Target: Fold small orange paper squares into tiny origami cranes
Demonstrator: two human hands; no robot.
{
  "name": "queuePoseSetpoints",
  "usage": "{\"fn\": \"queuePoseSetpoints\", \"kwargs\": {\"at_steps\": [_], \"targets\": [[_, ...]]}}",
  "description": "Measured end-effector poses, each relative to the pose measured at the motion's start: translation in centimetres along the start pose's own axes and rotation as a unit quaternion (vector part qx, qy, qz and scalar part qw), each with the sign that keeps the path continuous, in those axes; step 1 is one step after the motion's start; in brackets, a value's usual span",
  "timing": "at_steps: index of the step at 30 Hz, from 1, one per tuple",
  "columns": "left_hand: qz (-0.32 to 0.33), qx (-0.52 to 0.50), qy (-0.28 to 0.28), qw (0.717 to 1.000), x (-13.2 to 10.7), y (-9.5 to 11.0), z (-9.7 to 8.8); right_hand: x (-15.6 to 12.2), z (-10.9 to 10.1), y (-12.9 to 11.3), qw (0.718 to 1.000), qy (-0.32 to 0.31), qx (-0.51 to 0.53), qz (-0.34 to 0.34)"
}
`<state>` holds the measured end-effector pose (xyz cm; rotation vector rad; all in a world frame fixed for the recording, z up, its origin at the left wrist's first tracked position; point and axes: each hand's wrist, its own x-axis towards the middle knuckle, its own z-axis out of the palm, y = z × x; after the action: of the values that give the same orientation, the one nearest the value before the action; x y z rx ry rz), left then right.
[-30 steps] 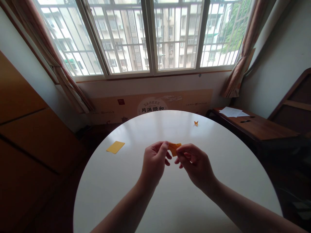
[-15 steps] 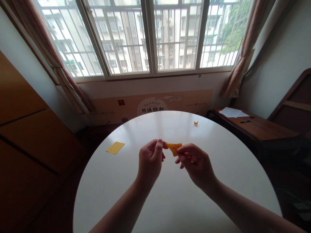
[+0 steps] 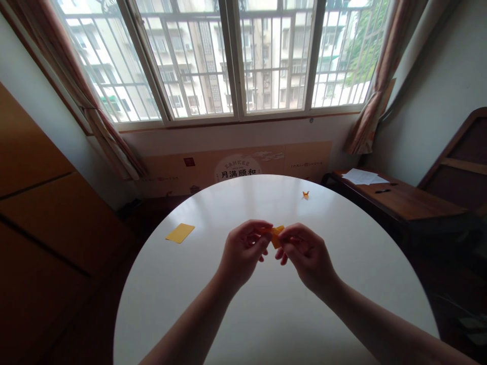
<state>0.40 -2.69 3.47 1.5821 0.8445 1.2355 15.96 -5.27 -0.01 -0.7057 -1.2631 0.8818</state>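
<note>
A small piece of folded orange paper (image 3: 277, 238) is held up over the round white table (image 3: 243, 314). My left hand (image 3: 245, 248) pinches its left side between thumb and fingers. On the right side, the thumb and forefinger of my right hand (image 3: 306, 253) grip it too. The fingers hide much of its outline. A flat stack of yellow paper (image 3: 180, 233) lies on the table to the left of my hands. Farther back on the right stands a small folded orange paper crane (image 3: 305, 194).
Beyond the table's far edge is a wall panel (image 3: 304, 157) with printed characters, below a barred window (image 3: 266, 66). To the right, a wooden side table (image 3: 414, 203) carries white papers (image 3: 363, 176) and small dark items. A wooden cabinet (image 3: 38, 218) stands at left.
My left hand has moved right and closer to my right hand, with its grip now farther along the folded paper. Less of the paper shows between the fingers.
</note>
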Motion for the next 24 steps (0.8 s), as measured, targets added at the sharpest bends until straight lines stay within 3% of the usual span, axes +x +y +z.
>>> {"fn": "queuePoseSetpoints", "kwargs": {"at_steps": [24], "targets": [[-0.006, -0.029, -0.011, 0.999, 0.04, 0.21, 0.11, 0.08, -0.34, 0.18, 1.0, -0.012, 0.02, -0.004]]}}
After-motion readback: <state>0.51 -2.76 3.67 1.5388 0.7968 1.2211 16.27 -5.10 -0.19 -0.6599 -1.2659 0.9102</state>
